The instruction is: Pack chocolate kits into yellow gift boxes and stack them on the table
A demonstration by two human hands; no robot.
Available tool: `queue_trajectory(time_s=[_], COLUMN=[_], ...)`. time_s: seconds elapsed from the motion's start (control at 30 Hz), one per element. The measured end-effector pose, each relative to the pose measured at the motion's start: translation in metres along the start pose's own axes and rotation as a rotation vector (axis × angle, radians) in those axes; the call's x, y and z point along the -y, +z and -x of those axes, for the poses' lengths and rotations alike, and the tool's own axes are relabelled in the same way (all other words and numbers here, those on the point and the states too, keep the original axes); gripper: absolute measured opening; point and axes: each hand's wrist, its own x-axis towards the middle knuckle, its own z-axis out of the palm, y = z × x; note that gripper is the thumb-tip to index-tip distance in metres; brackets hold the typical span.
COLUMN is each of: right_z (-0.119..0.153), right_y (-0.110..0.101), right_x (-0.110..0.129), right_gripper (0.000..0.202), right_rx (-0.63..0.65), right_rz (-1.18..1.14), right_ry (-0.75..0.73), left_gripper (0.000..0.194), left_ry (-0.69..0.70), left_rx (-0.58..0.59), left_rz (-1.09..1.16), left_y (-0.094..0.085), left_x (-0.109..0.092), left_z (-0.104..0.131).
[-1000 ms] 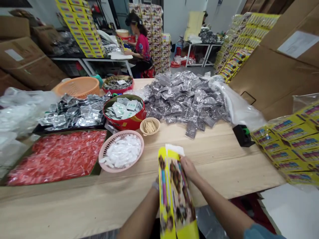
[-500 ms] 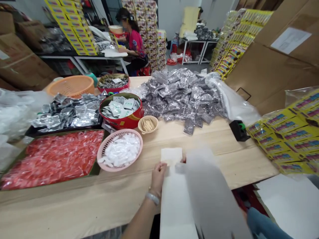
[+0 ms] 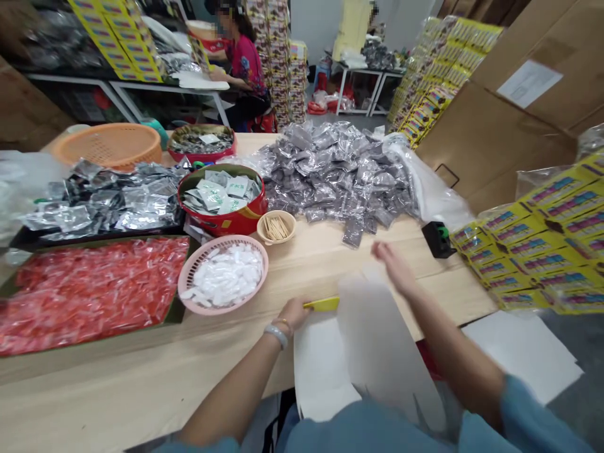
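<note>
A white cardboard blank [image 3: 321, 358] stands partly folded at the table's front edge, against my body. Its right-hand panel [image 3: 377, 340] is raised and hides part of what lies behind it. At the far end a flap with a yellow face [image 3: 324, 304] is bent up. My left hand [image 3: 293, 313] is closed on the left end of that flap, its fingertips partly hidden. Just beyond the raised panel, my right hand [image 3: 394, 264] is in the air, somewhat blurred, fingers stretched out and holding nothing.
Left are a pink basket [image 3: 184, 286] of white packets, a tray of red packets [image 3: 94, 289], a red tin [image 3: 221, 220] and a bowl of toothpicks [image 3: 276, 228]. Grey packets [image 3: 330, 170] lie ahead. A tape dispenser [image 3: 438, 240] and yellow boxes [image 3: 538, 239] stand right.
My right hand has come out from behind the raised panel, up and to the right. The far flap now shows its yellow face, and my left hand has shifted onto it.
</note>
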Motion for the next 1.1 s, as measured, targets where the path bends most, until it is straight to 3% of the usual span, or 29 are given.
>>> queue_trajectory(time_s=[0.07,0.17,0.2,0.27,0.33,0.43,0.53,0.67,0.77,0.83,0.93,1.03,1.1], right_z=[-0.001,-0.001,0.000,0.005,0.010,0.011,0.011,0.018,0.010,-0.009,-0.032,-0.003,0.047], right_y=[0.016,0.070,0.090,0.122,0.142,0.153,0.152,0.143,0.142,0.141,0.122,0.079,0.055], right_x=[0.016,0.019,0.015,0.004,-0.006,-0.012,-0.014,-0.027,-0.031,-0.019,0.023,0.054,0.046], right_gripper=[0.029,0.022,0.020,0.018,0.022,0.026,0.027,0.020,0.025,0.028,0.032,0.037,0.040], right_rx=[0.188,0.652,0.715,0.727,0.682,0.590,0.529,0.530,0.535,0.530,0.495,0.283,0.199], right_rz=[0.238,0.619,0.650,0.639,0.645,0.684,0.728,0.762,0.764,0.757,0.714,0.429,0.085], right_ry=[-0.074,-0.129,-0.133,-0.157,-0.195,-0.197,-0.165,-0.223,-0.298,-0.360,-0.452,-0.540,-0.443], left_gripper=[0.019,0.017,0.018,0.024,0.032,0.037,0.034,0.032,0.039,0.052,0.061,0.054,0.049], left_ry=[-0.016,0.004,0.021,0.082,0.140,0.123,0.081,0.057,0.003,-0.061,-0.080,-0.006,0.029], left_rx=[-0.038,-0.015,0.011,0.101,0.194,0.104,-0.050,-0.027,-0.095,-0.204,-0.425,-0.715,-0.882], left_rz=[-0.044,-0.079,-0.066,0.071,0.335,0.625,0.645,0.630,0.661,0.721,0.853,0.996,1.073], left_y=[-0.002,-0.008,-0.013,-0.023,-0.030,-0.034,-0.036,-0.035,-0.031,-0.031,-0.040,-0.046,-0.029], left_x=[-0.009,-0.017,-0.016,-0.007,0.004,0.011,0.009,0.006,-0.001,-0.013,-0.036,-0.054,-0.056], left_z=[-0.009,-0.012,-0.009,0.002,0.015,0.024,0.022,0.025,0.034,0.042,0.055,0.067,0.070])
